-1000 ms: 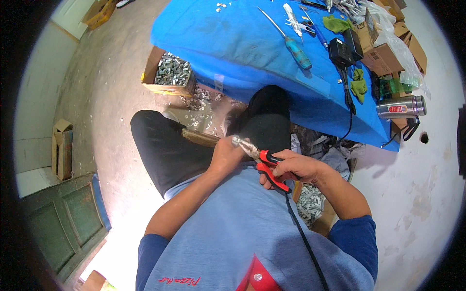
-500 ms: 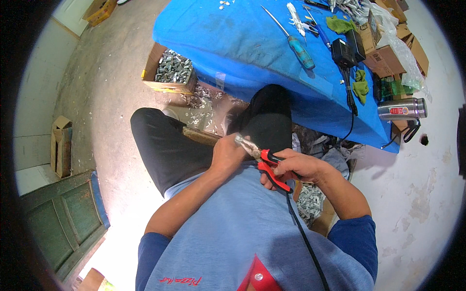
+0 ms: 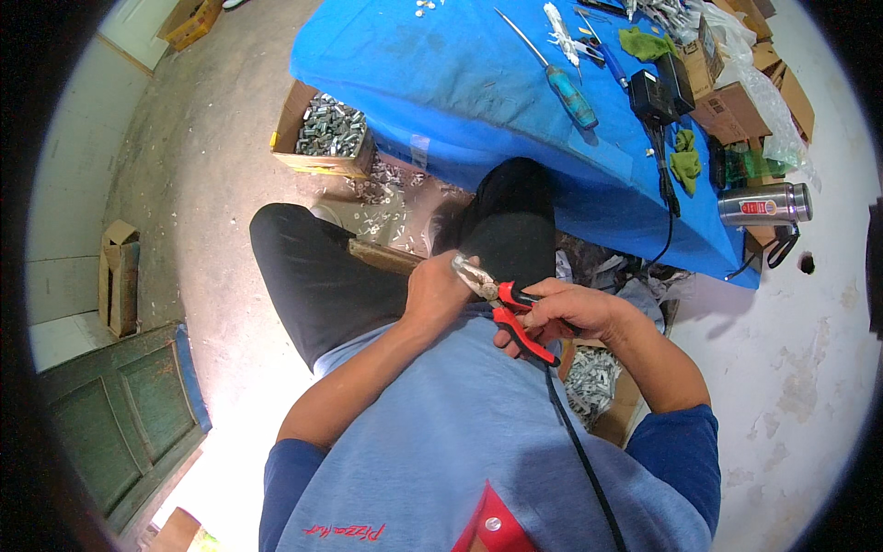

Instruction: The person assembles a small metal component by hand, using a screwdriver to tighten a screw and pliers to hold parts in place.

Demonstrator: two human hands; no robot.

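Over the person's lap, both hands meet on one pair of red-handled pliers (image 3: 504, 308). The right hand (image 3: 561, 313) is clenched around the two red grips; the left hand (image 3: 440, 293) is closed at the metal nose, and what it pinches there is too small to tell. One black cord (image 3: 575, 442) hangs down the shirt from the right hand. Beyond the knees stands the blue surface (image 3: 441, 83). Near its far edge lies one blue-handled screwdriver (image 3: 556, 78), with one black power adapter (image 3: 658, 92) beside it. At its right edge lies one steel flask (image 3: 763, 204). On the floor by its left edge sits one cardboard box of metal parts (image 3: 324, 138).
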